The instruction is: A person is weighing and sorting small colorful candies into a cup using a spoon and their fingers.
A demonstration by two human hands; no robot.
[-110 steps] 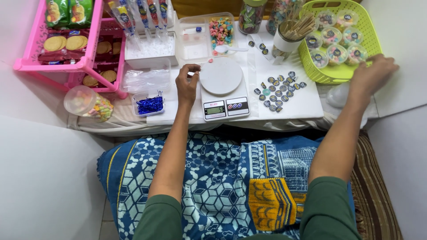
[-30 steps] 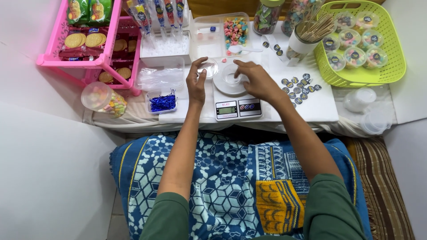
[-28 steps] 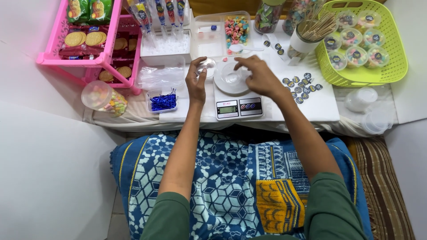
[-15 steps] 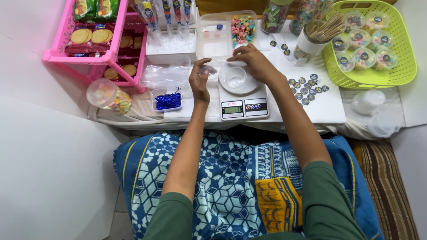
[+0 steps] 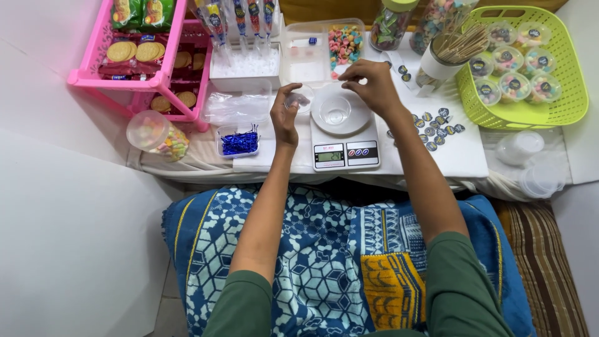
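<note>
Head view, seen from above your lap. Your left hand [image 5: 286, 115], just left of centre frame, pinches a small clear lid [image 5: 301, 98] between thumb and fingers, lifted beside the scale. Your right hand [image 5: 372, 84], upper centre, hangs over the far rim of the scale with its fingertips drawn together; whether anything lies between them cannot be told. A small clear cup [image 5: 336, 115] stands open on the round white pan of the digital kitchen scale [image 5: 345, 153], between your two hands.

Compared with half a second earlier, your right hand has moved off the pan toward the tray of coloured sweets [image 5: 344, 45] at upper centre, while your left hand keeps the lid at nearly the same spot. Nearly four seconds earlier, that right hand was out at the green basket [image 5: 564, 106] at upper right.

Round blue stickers [image 5: 433, 128] lie scattered right of the scale, and a tub of blue twist ties [image 5: 239, 142] sits to its left. Wooden sticks [image 5: 458, 43] stand in a white holder beside the basket, which holds filled, lidded cups. A pink rack [image 5: 125, 78] of biscuits fills the upper left. All rests on a low white table [image 5: 465, 162]; a blue patterned cloth [image 5: 324, 262] covers your legs.
</note>
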